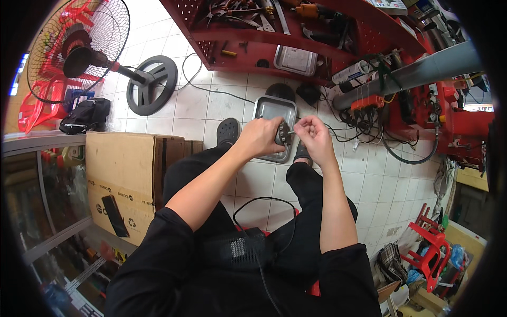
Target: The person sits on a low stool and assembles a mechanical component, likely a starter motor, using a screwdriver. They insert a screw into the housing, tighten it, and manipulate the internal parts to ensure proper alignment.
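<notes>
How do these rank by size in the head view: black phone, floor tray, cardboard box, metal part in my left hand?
1. Cardboard box
2. Floor tray
3. Black phone
4. Metal part, though the left hand partly covers it

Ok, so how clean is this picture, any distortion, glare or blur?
Head view: straight edges bow toward the black rim; the floor is nearly washed out near the fan; the glass case at left looks soft; the part in the left hand is too small to read clearly.

Brightly lit floor tiles [259,182] — dark, warped edges
</notes>
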`<state>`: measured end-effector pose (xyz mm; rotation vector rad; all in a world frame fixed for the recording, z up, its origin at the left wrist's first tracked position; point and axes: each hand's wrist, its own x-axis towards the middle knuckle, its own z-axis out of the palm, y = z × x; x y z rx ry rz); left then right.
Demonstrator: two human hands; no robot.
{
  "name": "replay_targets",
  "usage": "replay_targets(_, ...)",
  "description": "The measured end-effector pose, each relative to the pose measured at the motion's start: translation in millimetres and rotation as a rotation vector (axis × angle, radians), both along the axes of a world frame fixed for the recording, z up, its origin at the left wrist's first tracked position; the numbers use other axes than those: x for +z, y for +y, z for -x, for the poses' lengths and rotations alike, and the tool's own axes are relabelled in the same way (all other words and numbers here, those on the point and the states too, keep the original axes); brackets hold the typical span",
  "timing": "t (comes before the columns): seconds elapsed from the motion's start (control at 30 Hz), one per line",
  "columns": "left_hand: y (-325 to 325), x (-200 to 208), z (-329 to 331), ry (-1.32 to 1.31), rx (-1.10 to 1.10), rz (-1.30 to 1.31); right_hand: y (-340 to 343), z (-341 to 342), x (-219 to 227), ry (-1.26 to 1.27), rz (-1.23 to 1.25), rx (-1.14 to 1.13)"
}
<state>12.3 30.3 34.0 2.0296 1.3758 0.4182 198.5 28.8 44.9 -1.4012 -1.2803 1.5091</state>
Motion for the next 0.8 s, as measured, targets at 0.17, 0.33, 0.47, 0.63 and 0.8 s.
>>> replay_targets(0.17, 0, -3, -1, 0.036, -0.01, -0.015, -1, -5, -13, 0.047, -0.079, 0.083)
replay_targets(0.33, 0, -3, 1, -0.01, 0.008, -0.007, -3, 8, 2, 0.088, -0.217, -0.033)
replay_targets(0.47, 0, -2, -1, 0.014, -0.004, -0.007, 2, -6, -5, -0.028, 0.028, 0.049)
replay_targets(0.63, 0, -3, -2, 0.009, -0.008, 0.017, 0, -10, -12, 0.033, -0.061, 0.121)
replay_targets(0.8, 3, -9, 0, -0.403, 0.135, 0.309, 2, -6, -6, 0.197, -0.142, 0.0)
